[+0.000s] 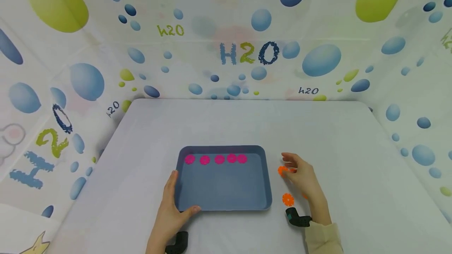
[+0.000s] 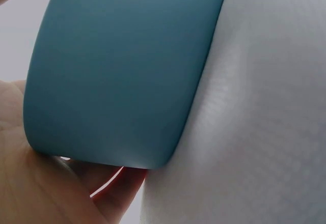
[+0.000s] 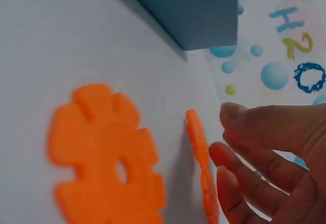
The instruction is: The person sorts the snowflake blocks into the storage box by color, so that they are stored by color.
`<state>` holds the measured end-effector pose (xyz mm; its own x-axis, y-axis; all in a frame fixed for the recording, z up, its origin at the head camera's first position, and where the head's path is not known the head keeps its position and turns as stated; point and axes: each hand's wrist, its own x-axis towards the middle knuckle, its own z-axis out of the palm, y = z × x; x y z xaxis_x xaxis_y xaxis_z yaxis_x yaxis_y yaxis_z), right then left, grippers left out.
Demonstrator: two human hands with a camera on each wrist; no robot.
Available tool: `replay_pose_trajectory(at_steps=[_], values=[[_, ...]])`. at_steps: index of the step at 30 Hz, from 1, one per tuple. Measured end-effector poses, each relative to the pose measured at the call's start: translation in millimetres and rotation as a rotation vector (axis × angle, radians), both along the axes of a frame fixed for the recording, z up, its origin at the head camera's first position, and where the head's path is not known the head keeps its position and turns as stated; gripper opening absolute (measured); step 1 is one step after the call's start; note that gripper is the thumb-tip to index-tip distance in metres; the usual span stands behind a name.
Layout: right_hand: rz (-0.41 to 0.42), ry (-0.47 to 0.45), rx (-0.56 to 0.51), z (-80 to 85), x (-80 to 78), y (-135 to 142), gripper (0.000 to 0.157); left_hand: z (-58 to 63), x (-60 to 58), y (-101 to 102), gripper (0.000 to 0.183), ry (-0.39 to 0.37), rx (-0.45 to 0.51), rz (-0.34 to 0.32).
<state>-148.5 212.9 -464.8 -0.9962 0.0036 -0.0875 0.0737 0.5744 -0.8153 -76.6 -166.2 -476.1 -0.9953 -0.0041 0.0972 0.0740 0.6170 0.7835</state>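
A blue-grey tray (image 1: 226,191) lies on the white table, with several pink snowflake-shaped discs (image 1: 205,160) in a row along its far side. My left hand (image 1: 173,211) grips the near left corner, fingers along the left wall and thumb at the front rim. In the left wrist view, the tray's outer wall (image 2: 117,81) rests against the palm. To the right of the tray, my right hand (image 1: 300,173) hovers beside an orange notched disc (image 3: 201,158), fingers bent and apart from the thumb. Another orange disc (image 1: 288,199) lies nearer, blurred and large in the right wrist view.
A further orange piece (image 1: 305,196) is mostly hidden by the right wrist. Black wrist cameras (image 1: 298,218) sit on both wrists. A patterned cloth (image 1: 212,19) with blue and green drops hangs behind the table (image 1: 247,120) and at its sides.
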Motion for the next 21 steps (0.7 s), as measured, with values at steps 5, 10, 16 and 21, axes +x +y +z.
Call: replay_pose_trajectory(at_steps=[5, 10, 16, 21], values=[[0.012, -0.003, 0.093, -7.9, 2.9, 0.4, 0.053, -0.3, -0.2, -0.1, 0.122, 0.007, 0.017, -0.015], [0.016, 0.015, 0.162, -8.5, 3.0, -1.7, 0.05, 0.1, 0.2, 0.5, 0.122, 0.01, 0.013, -0.012], [0.038, 0.022, 0.222, -4.4, -0.1, -4.9, 0.047, -0.1, 0.9, 0.2, 0.121, 0.01, 0.013, -0.01], [0.044, 0.02, 0.277, -2.4, -2.8, -6.6, 0.032, -0.4, 1.0, -0.8, 0.121, 0.004, 0.017, -0.008]])
